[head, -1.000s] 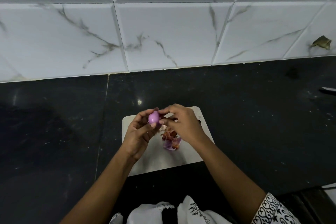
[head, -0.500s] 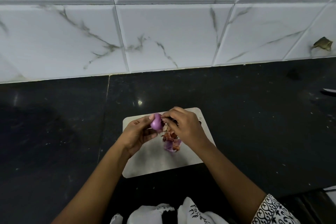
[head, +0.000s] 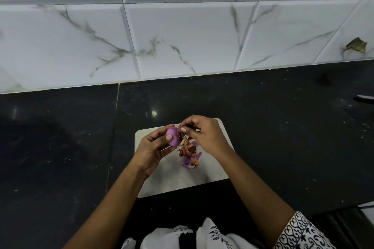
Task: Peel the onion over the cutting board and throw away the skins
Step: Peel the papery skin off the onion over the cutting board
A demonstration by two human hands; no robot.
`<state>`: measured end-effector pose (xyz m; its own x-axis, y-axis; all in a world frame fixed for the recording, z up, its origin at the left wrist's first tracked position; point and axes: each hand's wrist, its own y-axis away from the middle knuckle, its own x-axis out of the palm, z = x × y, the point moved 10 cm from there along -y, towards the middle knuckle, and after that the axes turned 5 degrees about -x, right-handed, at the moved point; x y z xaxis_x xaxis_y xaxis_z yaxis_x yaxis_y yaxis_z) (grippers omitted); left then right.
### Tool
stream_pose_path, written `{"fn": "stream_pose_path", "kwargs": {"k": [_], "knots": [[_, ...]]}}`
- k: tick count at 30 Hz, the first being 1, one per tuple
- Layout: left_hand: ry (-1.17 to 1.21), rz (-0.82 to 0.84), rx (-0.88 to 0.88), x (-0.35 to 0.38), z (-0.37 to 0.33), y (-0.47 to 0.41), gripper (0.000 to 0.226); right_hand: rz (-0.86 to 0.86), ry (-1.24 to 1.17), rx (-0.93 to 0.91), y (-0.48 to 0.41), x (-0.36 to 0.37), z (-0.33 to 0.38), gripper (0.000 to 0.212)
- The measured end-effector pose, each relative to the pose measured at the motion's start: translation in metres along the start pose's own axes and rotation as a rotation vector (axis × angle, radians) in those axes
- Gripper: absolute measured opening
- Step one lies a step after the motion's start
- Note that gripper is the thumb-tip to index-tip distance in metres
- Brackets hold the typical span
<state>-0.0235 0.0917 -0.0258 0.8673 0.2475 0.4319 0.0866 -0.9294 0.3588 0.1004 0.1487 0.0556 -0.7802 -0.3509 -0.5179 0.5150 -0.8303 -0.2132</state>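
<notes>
A small purple onion [head: 172, 136] is held above the pale cutting board [head: 162, 184] by my left hand [head: 151, 147], thumb across its front. My right hand [head: 204, 135] pinches a strip of reddish skin [head: 180, 130] at the onion's right side. Below the hands, a heap of loose red and purple skins [head: 190, 155] lies on the board's middle.
The board rests on a dark stone counter [head: 60, 147] backed by white marbled wall tiles [head: 182, 36]. A knife tip [head: 364, 98] shows at the right edge. A brown scrap [head: 356, 45] sticks to the wall at the far right.
My left hand has turned the onion, showing more of its purple side, and my right hand's fingers have shifted to pinch a skin strip at its right end.
</notes>
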Motion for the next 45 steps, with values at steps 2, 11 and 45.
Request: {"fn": "stream_pose_path", "kwargs": {"k": [2,11,45], "knots": [[-0.006,0.006,0.003,-0.001,0.0,0.001,0.031,0.115,0.011,-0.013,-0.001,0.003,0.002,0.025],[0.054,0.074,-0.016,0.008,0.002,-0.002,0.057,0.097,0.295,-0.349,0.0,0.002,0.031,0.013],[0.175,0.012,0.301,0.008,-0.009,0.003,0.063,-0.356,-0.571,0.311,0.01,0.015,-0.041,0.009]]}}
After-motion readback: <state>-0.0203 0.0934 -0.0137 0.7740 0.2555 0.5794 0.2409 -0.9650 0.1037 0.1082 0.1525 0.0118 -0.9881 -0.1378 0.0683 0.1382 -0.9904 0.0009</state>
